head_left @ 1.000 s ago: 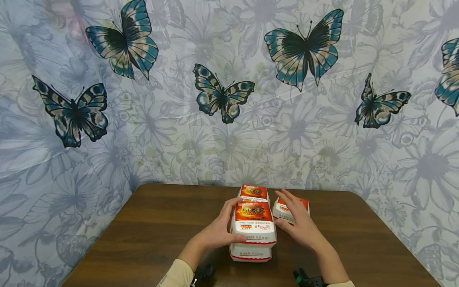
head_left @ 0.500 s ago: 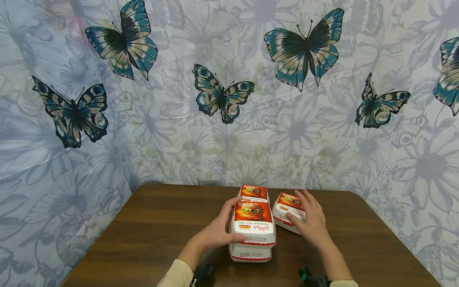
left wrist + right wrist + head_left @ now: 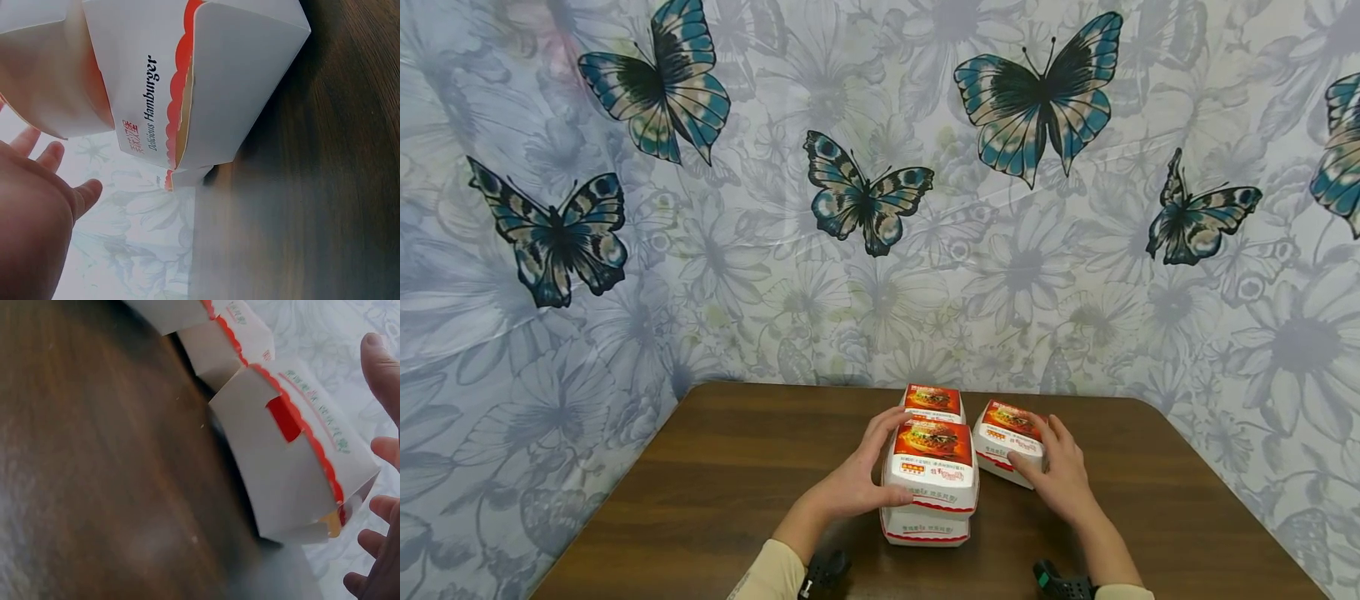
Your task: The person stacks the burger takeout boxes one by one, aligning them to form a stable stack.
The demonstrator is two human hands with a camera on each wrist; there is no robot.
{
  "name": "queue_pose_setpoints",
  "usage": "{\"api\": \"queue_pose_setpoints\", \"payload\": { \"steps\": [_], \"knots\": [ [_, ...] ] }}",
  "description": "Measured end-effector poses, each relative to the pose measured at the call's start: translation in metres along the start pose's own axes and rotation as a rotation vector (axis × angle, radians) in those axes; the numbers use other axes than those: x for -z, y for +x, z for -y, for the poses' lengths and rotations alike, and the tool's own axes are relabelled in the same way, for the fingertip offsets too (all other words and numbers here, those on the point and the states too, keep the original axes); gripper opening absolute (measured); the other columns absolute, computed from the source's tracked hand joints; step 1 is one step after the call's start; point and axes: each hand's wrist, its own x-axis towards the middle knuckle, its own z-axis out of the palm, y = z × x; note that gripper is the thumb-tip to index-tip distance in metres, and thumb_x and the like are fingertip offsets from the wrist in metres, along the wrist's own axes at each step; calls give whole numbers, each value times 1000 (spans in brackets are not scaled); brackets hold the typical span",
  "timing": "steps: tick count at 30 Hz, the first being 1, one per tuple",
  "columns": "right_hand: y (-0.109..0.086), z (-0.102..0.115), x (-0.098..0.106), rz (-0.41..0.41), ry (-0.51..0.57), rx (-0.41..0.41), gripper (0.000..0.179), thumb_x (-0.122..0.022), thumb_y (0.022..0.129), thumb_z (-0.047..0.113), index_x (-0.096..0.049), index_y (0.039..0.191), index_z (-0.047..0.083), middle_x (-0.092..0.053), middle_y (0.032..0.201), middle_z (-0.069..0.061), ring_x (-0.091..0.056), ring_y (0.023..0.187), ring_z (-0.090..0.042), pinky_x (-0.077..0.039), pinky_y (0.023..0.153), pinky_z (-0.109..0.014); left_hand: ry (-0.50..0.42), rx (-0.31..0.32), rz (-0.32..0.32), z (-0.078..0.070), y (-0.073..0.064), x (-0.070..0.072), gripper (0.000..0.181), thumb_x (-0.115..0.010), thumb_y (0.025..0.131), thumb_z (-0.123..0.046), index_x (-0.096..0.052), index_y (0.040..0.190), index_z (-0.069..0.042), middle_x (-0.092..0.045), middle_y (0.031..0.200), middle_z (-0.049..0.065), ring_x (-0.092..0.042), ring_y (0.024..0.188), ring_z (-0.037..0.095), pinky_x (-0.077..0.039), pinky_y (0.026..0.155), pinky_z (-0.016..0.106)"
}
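There are four white-and-red cardboard hamburger boxes (image 3: 932, 457) (image 3: 925, 528) (image 3: 932, 397) (image 3: 1006, 433), two hands (image 3: 854, 483) (image 3: 1063, 482), two cream sleeves (image 3: 771, 572) (image 3: 1123, 592), two black wrist devices (image 3: 826, 572) (image 3: 1063, 583), one brown wooden worktop (image 3: 722, 467), six teal-printed butterflies (image 3: 662, 92) (image 3: 554, 237) (image 3: 867, 198) (image 3: 1043, 104) (image 3: 1197, 218) (image 3: 1343, 171).

Your head view is softly, evenly lit: pale backdrop (image 3: 850, 333), darker tabletop (image 3: 737, 467). In your left wrist view, the backdrop washes out and a hazy sheen crosses the tabletop. Your right wrist view smears that surface, with dark shadow beneath the nearest box (image 3: 275, 459).
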Motion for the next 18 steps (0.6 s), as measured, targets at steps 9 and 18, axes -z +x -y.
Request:
{"api": "queue_pose_setpoints", "payload": {
  "steps": [9, 18],
  "knots": [
    [-5, -13, -3, 42, -12, -38, 72, -64, 94, 50, -39, 151, 13, -9, 162, -30, -14, 139, -65, -23, 98, -83, 0, 25, 17, 1, 0, -2, 100, -76, 83, -49, -15, 159, -27, -4, 165, -1, -14, 149, 31, -29, 112, 60],
    [-2, -13, -1, 59, 17, -49, 72, -68, 91, 51, -42, 146, 14, -8, 162, -33, -12, 140, -67, -20, 99, -84, 9, 77, 0, 0, -1, -1, 106, -77, 81, -53, -8, 159, -33, -5, 164, -3, -13, 150, 29, -26, 113, 63]
  ]
}}
